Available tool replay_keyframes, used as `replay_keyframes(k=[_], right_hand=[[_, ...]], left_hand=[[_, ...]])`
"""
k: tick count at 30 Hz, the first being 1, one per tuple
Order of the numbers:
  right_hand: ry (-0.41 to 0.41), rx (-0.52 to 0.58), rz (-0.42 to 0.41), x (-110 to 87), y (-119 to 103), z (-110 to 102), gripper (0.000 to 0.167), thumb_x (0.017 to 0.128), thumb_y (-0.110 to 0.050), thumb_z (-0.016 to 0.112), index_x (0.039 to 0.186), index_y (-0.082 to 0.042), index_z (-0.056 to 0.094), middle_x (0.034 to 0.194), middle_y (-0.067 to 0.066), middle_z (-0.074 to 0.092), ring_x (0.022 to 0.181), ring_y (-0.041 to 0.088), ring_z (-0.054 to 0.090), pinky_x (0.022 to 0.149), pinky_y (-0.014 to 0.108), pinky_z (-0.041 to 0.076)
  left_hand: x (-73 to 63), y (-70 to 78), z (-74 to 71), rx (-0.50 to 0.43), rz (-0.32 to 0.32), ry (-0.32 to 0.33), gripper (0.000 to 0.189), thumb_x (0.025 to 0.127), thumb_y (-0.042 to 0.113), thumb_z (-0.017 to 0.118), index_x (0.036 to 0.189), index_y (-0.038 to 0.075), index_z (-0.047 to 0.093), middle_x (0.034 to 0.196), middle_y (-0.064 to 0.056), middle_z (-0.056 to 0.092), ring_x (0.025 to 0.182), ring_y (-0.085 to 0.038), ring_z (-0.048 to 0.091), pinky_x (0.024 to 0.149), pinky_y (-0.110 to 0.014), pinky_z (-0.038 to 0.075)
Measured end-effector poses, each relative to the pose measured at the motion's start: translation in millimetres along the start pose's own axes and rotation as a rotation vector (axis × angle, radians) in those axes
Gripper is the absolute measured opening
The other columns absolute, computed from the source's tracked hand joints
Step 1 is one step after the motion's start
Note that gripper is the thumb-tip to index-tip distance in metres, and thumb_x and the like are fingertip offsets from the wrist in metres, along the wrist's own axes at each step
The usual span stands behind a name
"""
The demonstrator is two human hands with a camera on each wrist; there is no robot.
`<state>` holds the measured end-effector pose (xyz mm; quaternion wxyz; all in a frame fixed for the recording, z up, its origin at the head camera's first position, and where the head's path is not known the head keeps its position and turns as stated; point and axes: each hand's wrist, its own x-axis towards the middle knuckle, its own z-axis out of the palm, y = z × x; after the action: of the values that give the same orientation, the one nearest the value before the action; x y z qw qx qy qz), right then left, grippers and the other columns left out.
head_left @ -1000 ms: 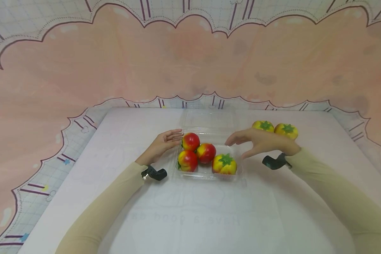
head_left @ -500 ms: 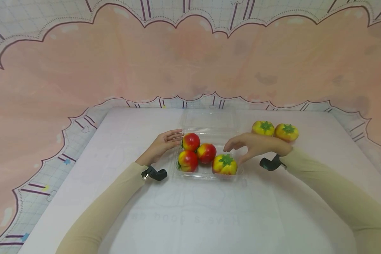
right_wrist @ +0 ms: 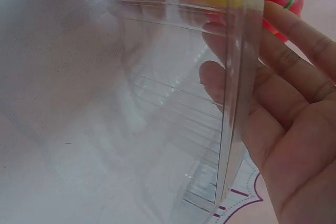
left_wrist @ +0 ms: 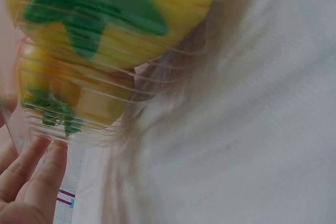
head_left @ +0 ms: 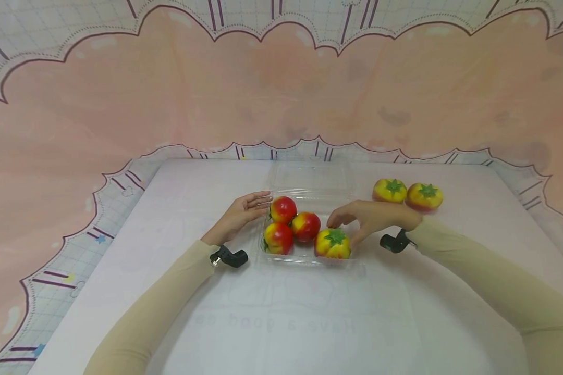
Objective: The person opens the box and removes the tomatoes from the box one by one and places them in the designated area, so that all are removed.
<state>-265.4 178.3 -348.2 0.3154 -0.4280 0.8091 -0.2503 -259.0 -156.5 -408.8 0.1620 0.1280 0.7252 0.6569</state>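
Note:
A clear plastic box stands on the table with its lid folded back behind it. Inside, at the left, sit three red-and-yellow fruits; a yellow one with a green star-shaped leaf top lies at the front right. My left hand has its extended fingers against the box's left side; the left wrist view shows those fingertips at the ribbed wall. My right hand reaches over the right rim, fingers curved loosely around the front-right fruit. Through the wall, the right wrist view shows fingertips inside the box.
Two more yellow fruits with green tops rest side by side at the back right, beyond my right wrist. A white cloth with faint lettering covers the table. Behind it hangs a peach patterned backdrop.
My right hand has moved left and toward the near side, from beside the box's right edge to over the front-right fruit. My left hand has stayed in place.

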Motion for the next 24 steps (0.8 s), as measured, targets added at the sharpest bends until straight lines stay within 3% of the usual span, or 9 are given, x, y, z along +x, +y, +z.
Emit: replay_keyframes(k=[10,24], right_hand=[[-0.019,-0.042,0.051,4.3,1.8,4.5,0.059,0.075,-0.023,0.079,0.128,-0.011,0.053,0.129,0.006,0.059,0.123,0.027,0.053,0.106,0.048,0.042],[0.019,-0.14,0.094,7.0,-1.4,10.2,0.065,0.071,-0.025,0.082,0.127,-0.01,0.054,0.126,0.005,0.061,0.118,0.024,0.055,0.103,0.045,0.046]], left_hand=[[0.8,0.8,1.1,0.026,-0.015,0.014,0.052,0.093,0.001,0.052,0.142,0.001,0.035,0.145,-0.019,0.042,0.135,-0.032,0.041,0.101,-0.028,0.044],[1.2,-1.4,0.0,0.039,0.002,0.006,0.053,0.093,0.0,0.052,0.143,-0.001,0.034,0.145,-0.021,0.041,0.134,-0.034,0.041,0.102,-0.028,0.044]])
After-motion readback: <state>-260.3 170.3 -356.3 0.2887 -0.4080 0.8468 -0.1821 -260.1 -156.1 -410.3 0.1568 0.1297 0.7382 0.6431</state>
